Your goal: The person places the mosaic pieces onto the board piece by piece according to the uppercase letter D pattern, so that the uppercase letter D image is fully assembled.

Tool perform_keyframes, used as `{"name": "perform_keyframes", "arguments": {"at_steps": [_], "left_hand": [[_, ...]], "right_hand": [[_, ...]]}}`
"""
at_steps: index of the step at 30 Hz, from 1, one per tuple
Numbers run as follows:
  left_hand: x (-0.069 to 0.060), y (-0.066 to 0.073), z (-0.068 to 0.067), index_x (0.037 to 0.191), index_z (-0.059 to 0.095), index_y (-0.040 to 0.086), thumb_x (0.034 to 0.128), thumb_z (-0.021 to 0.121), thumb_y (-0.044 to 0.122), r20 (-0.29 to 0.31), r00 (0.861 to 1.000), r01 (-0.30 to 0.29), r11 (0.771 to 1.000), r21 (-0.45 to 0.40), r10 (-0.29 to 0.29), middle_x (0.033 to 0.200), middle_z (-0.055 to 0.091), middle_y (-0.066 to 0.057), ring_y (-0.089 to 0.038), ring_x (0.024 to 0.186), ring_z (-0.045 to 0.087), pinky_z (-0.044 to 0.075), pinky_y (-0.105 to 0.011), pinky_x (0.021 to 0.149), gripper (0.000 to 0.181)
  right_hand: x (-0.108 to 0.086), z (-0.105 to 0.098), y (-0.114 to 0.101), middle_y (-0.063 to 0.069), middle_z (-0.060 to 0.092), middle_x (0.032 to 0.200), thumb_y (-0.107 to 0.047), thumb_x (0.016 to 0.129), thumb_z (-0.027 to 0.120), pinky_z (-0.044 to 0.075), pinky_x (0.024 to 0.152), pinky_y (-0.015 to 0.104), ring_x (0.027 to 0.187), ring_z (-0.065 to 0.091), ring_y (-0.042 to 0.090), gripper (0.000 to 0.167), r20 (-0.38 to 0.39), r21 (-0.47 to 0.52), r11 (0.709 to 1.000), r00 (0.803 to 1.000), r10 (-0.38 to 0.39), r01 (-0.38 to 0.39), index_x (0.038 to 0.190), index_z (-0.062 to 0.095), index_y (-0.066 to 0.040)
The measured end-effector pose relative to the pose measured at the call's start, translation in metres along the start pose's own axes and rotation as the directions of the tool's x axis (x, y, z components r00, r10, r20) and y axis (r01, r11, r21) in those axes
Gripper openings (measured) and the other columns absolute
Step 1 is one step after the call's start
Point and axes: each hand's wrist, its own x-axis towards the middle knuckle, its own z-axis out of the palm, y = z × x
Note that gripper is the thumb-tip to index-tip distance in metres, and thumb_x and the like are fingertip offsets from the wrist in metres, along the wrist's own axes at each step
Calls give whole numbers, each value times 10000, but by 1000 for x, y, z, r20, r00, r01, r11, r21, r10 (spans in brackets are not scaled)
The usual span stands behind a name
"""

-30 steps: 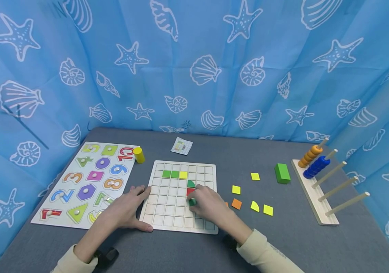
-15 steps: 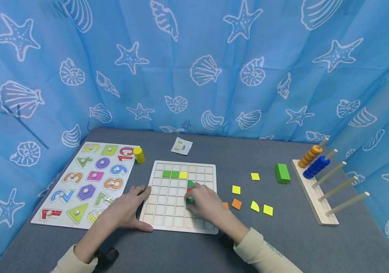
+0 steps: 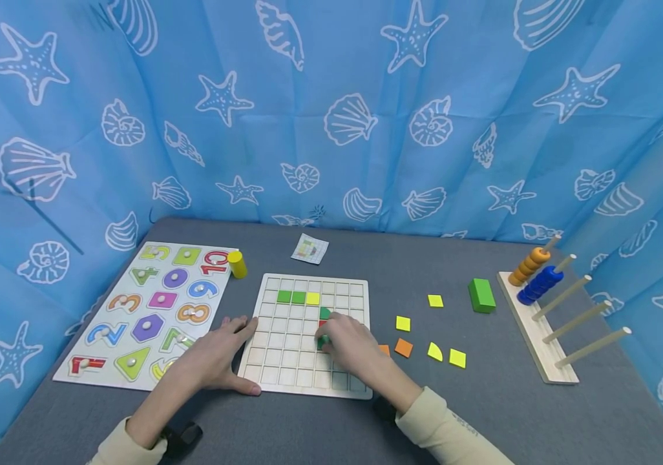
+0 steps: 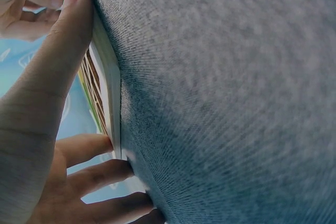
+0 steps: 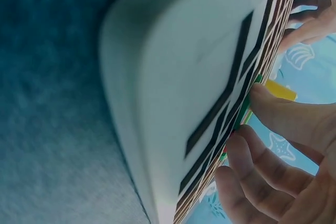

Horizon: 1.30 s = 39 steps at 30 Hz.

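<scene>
1. Head view: I have the left hand (image 3: 215, 355) spread, thumb well apart from the fingers, resting at the left side of the grid board (image 3: 287, 376), which lies between the two hands. My right hand (image 3: 351, 342) is over the board, fingers bent, holding a green piece (image 3: 322, 342); most of it is hidden. Just ahead of those fingers sit a red piece (image 3: 322, 323) and a green quarter-round (image 3: 324, 312). Right of that hand lie loose yellow tiles (image 3: 403, 323) and an orange tile (image 3: 404, 347). A number puzzle (image 3: 105, 378) lies left of the left hand.
2. Left wrist view: I see the thumb against the board's edge and a fingertip touching it, the fingers parted.
3. Right wrist view: thumb and fingertip pinch the green piece at the grid; I cannot tell whether it is seated.
</scene>
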Motion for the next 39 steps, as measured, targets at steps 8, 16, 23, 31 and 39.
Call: {"name": "perform_keyframes", "arguments": {"at_steps": [8,16,23,31,39], "left_hand": [[0,1,0,1570,386,42,622,853,724,-7,1000,-4,1000,6,4,1581,417,-275,-577,1409,426,441,-691,1076,1258],[0,1,1,1569,385,34,620,850,730,-8,1000,0,1000,14,0,1580,416,-282,-573,1411,426,439,-674,1091,1265],[0,1,0,1574,378,39,621,844,737,-1,1000,-1,1000,11,1,1584,410,-280,-569,1417,422,435,-676,1093,1269],[0,1,-1,1574,378,39,621,840,742,1,1000,-3,1000,11,3,1584,411,-278,-572,1413,424,437,-678,1090,1271],[0,1,0,1572,379,34,622,845,735,2,1000,-1,1000,10,1,1582,410,-282,-574,1413,422,436,-677,1091,1269]], "right_hand": [[-1,-2,3,74,722,901,-16,825,820,530,611,243,789,641,167,146,-7,16,1000,1000,12,-12,961,814,-70],[-7,-17,12,88,694,897,-21,839,808,432,531,237,706,550,138,173,-15,34,997,997,72,-72,1006,814,-65],[-24,-38,27,99,709,938,-29,830,819,440,560,268,723,537,150,201,-27,-30,990,991,134,-134,1028,810,-61],[-48,-56,47,51,699,950,-71,867,797,409,529,222,728,530,130,215,-10,-113,970,976,217,-216,1081,806,-93],[-70,-60,69,25,710,957,-98,850,820,479,581,283,811,604,154,191,27,-196,949,966,258,-248,1039,817,-124]]}}
